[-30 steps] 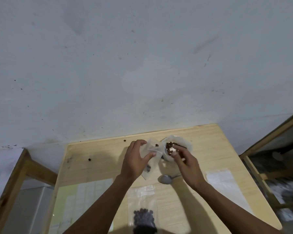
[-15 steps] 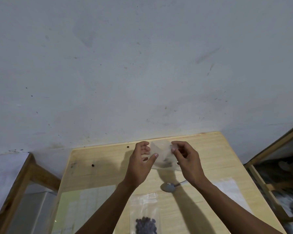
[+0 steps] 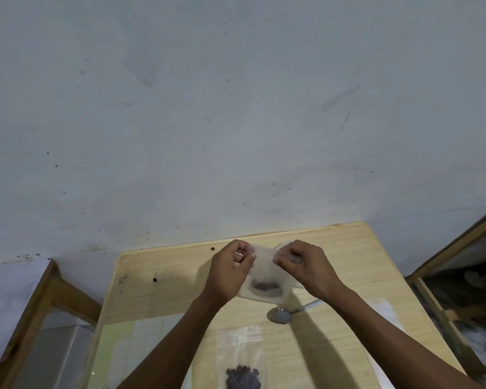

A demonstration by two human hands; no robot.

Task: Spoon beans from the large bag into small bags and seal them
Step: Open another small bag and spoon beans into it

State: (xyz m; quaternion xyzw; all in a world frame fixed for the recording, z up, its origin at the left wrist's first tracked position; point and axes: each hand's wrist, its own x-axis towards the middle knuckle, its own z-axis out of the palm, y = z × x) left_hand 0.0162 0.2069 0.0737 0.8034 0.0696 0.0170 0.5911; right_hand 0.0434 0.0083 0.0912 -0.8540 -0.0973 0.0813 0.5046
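Note:
A small clear bag [image 3: 265,282] with a few dark beans at its bottom hangs upright above the wooden table [image 3: 357,259]. My left hand [image 3: 229,272] pinches its top left corner and my right hand [image 3: 303,265] pinches its top right corner. A metal spoon [image 3: 281,315] lies on the table just below the bag, bowl to the left. A second small bag [image 3: 240,357] lies flat near the front edge with a heap of dark beans in it. The large bag is hidden behind my hands and the held bag.
Flat empty bags [image 3: 383,310] lie at the right of the table. Two loose beans [image 3: 154,279] sit on the table's far left part. A grey wall rises right behind the table. Wooden frames stand left [image 3: 34,313] and right [image 3: 455,248].
My right hand left the large bag and took the small bag's top right corner. Both hands raised the bag and drew its top edge taut between them.

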